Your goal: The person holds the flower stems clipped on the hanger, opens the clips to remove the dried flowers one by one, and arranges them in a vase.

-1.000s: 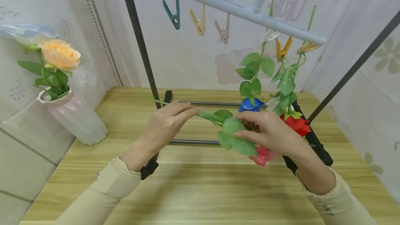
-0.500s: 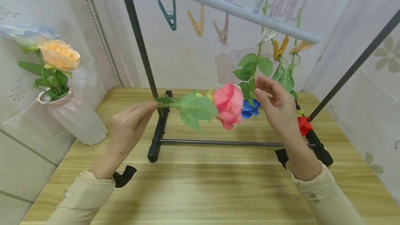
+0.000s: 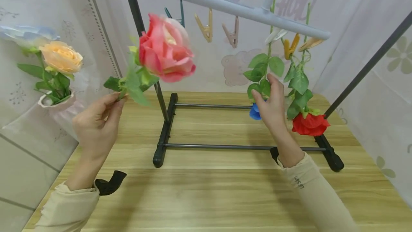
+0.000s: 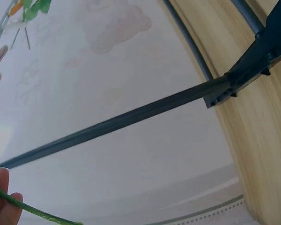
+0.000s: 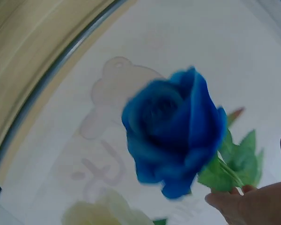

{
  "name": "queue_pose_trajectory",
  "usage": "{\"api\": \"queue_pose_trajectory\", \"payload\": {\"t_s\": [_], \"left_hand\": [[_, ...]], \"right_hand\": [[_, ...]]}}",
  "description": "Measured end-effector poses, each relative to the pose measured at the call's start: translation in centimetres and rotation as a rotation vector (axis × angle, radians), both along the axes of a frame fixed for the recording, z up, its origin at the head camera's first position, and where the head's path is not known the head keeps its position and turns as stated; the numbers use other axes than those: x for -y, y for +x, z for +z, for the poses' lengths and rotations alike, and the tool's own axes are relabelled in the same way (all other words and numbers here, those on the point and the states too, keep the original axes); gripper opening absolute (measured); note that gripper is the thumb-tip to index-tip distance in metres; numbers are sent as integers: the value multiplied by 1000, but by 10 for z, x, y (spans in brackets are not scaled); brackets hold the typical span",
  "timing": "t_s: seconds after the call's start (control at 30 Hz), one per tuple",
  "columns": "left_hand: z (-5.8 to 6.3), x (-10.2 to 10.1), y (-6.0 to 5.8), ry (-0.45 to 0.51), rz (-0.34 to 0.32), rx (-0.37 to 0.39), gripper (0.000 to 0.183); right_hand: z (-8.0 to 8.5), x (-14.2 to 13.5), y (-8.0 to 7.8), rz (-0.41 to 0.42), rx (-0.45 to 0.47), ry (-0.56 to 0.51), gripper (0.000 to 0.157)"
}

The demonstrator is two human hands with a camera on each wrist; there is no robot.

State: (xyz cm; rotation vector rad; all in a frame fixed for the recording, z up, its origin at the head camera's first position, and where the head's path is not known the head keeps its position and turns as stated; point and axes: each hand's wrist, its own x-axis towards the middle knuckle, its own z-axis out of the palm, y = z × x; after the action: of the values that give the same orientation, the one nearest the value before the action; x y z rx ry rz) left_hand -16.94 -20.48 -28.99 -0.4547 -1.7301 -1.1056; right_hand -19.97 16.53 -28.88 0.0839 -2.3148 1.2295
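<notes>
My left hand [image 3: 99,124] pinches the stem of a pink rose [image 3: 167,49] just below its leaves, with the bloom raised to the upper right. In the left wrist view, the green stem [image 4: 37,212] passes across the fingers. A blue rose [image 5: 173,131] hangs head down from a white clothespin [image 3: 276,35]. Beside its leaves is my right hand [image 3: 273,108], thumb and fingers apart; the right wrist view shows fingertips at the leaves. Most of the blue bloom is hidden behind this hand in the head view. A red rose [image 3: 310,124] hangs to the right.
Overhead slants a pale hanger bar [image 3: 244,8] carrying several clothespins, including a yellow one [image 3: 291,46]. A black-footed rack [image 3: 163,131] stands on the wooden table [image 3: 206,196]. At left, a pleated vase [image 3: 58,103] holds a peach rose [image 3: 61,57] and a pale blue flower.
My left hand has carried the pink rose leftward and turned its bloom upward. The right hand has parted from that rose and moved to the blue rose's leaves.
</notes>
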Motion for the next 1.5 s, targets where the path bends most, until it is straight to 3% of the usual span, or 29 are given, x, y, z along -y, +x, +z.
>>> {"api": "queue_pose_trajectory", "payload": {"t_s": [0.2,0.33,0.53,0.67,0.83,1.07,1.13,1.3,1.37,1.5], "left_hand": [[6,9,3,76,-22,13,7],[9,12,2,122,-30,-5,7],[15,24,5,211,-62,18,11],[28,35,5,356,-145,37,12],[54,50,1,546,-235,41,14],[81,77,-24,607,-105,83,17],[83,83,-31,602,-35,104,18],[86,96,-38,644,65,179,20],[89,100,-40,680,58,196,21],[97,109,-45,647,114,256,23]], "right_hand": [[-6,2,-18,-41,63,-124,58],[-7,5,-25,0,92,-267,46],[-5,14,-26,107,111,-385,30],[-2,18,-27,155,148,-418,28],[-1,15,-26,163,174,-420,21],[-1,-1,-18,156,166,-458,7],[-1,-3,-16,155,168,-461,7],[-1,-2,-17,186,164,-489,6],[-1,-2,-18,198,159,-500,7],[0,-1,-19,202,149,-501,12]]}}
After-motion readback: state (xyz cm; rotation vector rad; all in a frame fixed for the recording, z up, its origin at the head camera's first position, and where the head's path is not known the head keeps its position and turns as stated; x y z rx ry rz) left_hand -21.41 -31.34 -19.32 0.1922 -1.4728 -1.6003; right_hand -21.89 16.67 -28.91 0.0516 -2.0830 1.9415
